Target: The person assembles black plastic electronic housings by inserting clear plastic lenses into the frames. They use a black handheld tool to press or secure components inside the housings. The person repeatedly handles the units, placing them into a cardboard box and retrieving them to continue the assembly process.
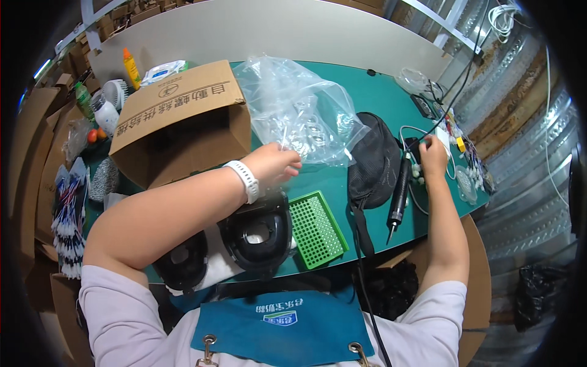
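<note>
Left hand [272, 164]: loosely curled above housing [269, 255]; grip unclear.
Right hand [433, 158]: curled beside white parts [416, 169]; grip unclear.
White parts: toward tabletop's [385, 92] right edge.
Housing: near edge.
Pick-up: probably the step; calls for light pinch.

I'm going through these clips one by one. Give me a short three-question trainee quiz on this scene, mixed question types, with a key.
1. Multiple choice: Which hand is nearer the black screwdriver?
A) left hand
B) right hand

2. True or false: A white wristband is worn at the wrist of the left hand.

3. Fill in the colour: The tray with rows of small holes is ____.

Key: 1. B; 2. true; 3. green
</note>
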Demonstrator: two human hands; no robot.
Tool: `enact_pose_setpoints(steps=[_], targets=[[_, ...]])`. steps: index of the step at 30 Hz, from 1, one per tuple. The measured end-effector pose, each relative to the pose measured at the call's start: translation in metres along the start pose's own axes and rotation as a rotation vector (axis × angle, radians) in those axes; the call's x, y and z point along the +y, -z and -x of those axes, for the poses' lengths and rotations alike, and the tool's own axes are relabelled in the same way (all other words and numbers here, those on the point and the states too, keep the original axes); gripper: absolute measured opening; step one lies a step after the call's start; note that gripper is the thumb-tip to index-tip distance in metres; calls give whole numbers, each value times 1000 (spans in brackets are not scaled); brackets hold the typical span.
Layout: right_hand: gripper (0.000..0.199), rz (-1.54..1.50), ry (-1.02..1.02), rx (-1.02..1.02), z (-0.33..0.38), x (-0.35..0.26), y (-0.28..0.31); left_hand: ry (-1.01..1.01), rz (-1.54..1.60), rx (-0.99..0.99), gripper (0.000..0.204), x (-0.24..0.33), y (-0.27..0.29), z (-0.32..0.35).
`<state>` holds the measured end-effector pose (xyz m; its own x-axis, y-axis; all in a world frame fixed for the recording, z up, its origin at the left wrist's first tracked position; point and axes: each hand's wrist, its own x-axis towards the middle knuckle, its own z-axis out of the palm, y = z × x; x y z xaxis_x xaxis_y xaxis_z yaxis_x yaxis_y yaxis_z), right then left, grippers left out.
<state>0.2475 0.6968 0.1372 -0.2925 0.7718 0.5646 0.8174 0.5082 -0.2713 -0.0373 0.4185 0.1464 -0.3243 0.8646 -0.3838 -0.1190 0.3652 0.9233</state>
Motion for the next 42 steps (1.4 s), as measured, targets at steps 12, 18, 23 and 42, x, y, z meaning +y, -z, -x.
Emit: enact_pose_setpoints(steps=[12, 18, 23, 42], targets=[[64, 335, -294, -622, -29, 45, -28, -95, 434, -171, 29, 49, 0, -18], [65, 353, -252, -626, -33, 38, -24, -317, -1099, -297, 24, 43, -1, -48], [67, 188, -224, -659, -34, 52, -26, -650, -1283, 15, 26, 24, -16, -68], [56, -20, -154, -654, -53, 99, -50, -814, -1335, 199, 36, 7, -26, -108]])
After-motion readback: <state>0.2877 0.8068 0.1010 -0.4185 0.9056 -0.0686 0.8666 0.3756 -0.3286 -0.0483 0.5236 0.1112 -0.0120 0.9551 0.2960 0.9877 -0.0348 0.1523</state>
